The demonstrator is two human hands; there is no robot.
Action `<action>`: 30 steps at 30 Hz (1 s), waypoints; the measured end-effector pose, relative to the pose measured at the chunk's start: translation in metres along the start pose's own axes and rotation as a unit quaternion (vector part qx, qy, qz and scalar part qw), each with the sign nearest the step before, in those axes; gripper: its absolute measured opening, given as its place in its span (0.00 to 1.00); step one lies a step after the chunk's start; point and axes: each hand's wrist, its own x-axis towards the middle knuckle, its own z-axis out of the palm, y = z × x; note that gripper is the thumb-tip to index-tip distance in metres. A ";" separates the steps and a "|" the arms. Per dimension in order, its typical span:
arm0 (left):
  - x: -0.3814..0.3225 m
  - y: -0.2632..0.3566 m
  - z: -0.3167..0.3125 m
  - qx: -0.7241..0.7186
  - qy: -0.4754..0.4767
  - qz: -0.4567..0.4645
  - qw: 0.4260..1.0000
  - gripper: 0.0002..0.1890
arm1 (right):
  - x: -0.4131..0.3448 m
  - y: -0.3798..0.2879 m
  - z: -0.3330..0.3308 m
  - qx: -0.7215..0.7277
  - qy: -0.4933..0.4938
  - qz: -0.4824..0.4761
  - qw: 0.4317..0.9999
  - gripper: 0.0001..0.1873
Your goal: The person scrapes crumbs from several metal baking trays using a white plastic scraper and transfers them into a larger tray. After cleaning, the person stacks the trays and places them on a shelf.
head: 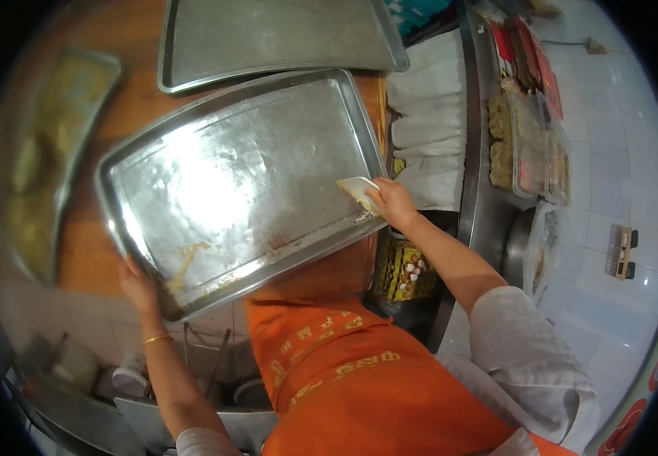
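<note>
A large rimmed metal baking tray (283,154) is tilted in front of me above the wooden table. My left hand (139,288) grips its near left side, the fingers hidden under the rim. In my right hand (394,202) is a white flat scraper (359,187), held against the tray's near right corner. Pale yellow crumbly residue clings to the scraper's lower edge. More of this residue (187,262) lies as a streak in the near left part of the tray, and thin traces run along the near rim.
Another metal tray (283,34) lies behind on the wooden table (86,251). At the left, a blurred tray (49,171) carries a yellowish mass. Below right, a yellow crate (394,273) contains eggshells. Plastic boxes (528,148) stand on the right-hand ledge beside a white cloth (428,125).
</note>
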 end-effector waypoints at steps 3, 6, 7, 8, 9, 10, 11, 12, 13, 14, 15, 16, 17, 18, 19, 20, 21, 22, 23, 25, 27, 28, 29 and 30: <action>0.001 -0.004 0.000 0.005 -0.016 -0.016 1.000 0.22 | 0.000 -0.006 0.004 0.038 0.010 0.048 0.998 0.09; 0.003 -0.010 0.000 0.021 -0.027 -0.020 0.999 0.21 | 0.000 -0.008 0.017 0.081 0.022 0.114 0.990 0.11; 0.003 -0.002 -0.001 0.027 -0.028 -0.017 0.999 0.21 | 0.001 -0.011 0.022 0.095 0.024 0.142 0.985 0.11; 0.000 0.006 -0.002 0.005 -0.016 0.009 1.000 0.21 | 0.001 -0.015 0.027 0.106 0.028 0.159 0.981 0.11; -0.002 0.010 -0.003 0.010 -0.011 0.010 1.000 0.21 | 0.001 -0.023 0.034 0.119 0.030 0.174 0.977 0.12; -0.002 0.012 -0.004 0.017 -0.006 0.009 1.000 0.21 | 0.002 -0.032 0.041 0.133 0.031 0.188 0.973 0.12; -0.002 0.012 -0.005 0.023 0.000 0.009 1.000 0.21 | 0.001 -0.041 0.047 0.137 0.032 0.190 0.972 0.12; -0.001 0.007 -0.005 0.053 -0.020 -0.015 0.998 0.21 | 0.001 -0.050 0.054 0.142 0.034 0.191 0.971 0.12; -0.002 0.011 -0.006 0.038 -0.020 -0.016 0.999 0.20 | 0.000 -0.058 0.062 0.146 0.038 0.194 0.969 0.12; -0.002 0.012 -0.006 0.024 -0.014 -0.015 0.999 0.20 | 0.000 -0.066 0.071 0.150 0.048 0.184 0.970 0.12; -0.002 0.012 -0.006 0.010 -0.010 -0.014 1.000 0.20 | 0.001 -0.077 0.080 0.147 0.046 0.185 0.970 0.12; -0.003 0.014 -0.008 0.011 -0.017 -0.021 1.000 0.20 | 0.002 -0.088 0.090 0.145 0.041 0.186 0.971 0.12; -0.003 0.013 -0.008 -0.002 -0.014 -0.008 1.000 0.19 | 0.003 -0.099 0.100 0.142 0.037 0.187 0.971 0.12; -0.003 0.018 -0.009 -0.007 -0.022 -0.019 1.000 0.19 | 0.002 -0.110 0.111 0.173 0.048 0.181 0.967 0.11; -0.003 0.023 -0.012 -0.011 -0.026 -0.033 0.999 0.19 | 0.008 -0.129 0.116 0.167 0.036 0.174 0.970 0.11; -0.004 0.018 -0.011 -0.044 -0.023 -0.034 0.998 0.20 | 0.013 -0.149 0.120 0.160 0.024 0.167 0.973 0.11; -0.004 0.020 -0.011 -0.047 -0.013 -0.028 0.998 0.19 | 0.018 -0.166 0.125 0.153 0.015 0.162 0.975 0.11; -0.003 0.017 -0.008 -0.055 -0.016 -0.029 0.998 0.19 | 0.022 -0.176 0.136 0.160 -0.003 0.153 0.975 0.11; -0.003 0.014 -0.007 -0.063 -0.018 -0.029 0.997 0.19 | 0.025 -0.186 0.148 0.153 -0.006 0.121 0.981 0.12; -0.002 0.020 -0.008 -0.067 -0.032 -0.046 0.996 0.19 | 0.034 -0.215 0.165 0.134 -0.006 0.062 0.989 0.12; -0.001 0.022 -0.009 -0.082 -0.029 -0.049 0.995 0.19 | 0.038 -0.260 0.180 0.183 -0.078 0.096 0.975 0.13; -0.002 0.020 -0.008 -0.084 -0.029 -0.050 0.995 0.19 | 0.043 -0.290 0.176 0.208 -0.079 0.063 0.973 0.13; -0.002 0.020 -0.008 -0.087 -0.030 -0.049 0.995 0.18 | 0.048 -0.313 0.170 0.232 -0.078 0.031 0.969 0.13; -0.001 0.020 -0.010 -0.088 -0.029 -0.046 0.995 0.18 | 0.049 -0.325 0.172 0.223 -0.085 0.011 0.971 0.14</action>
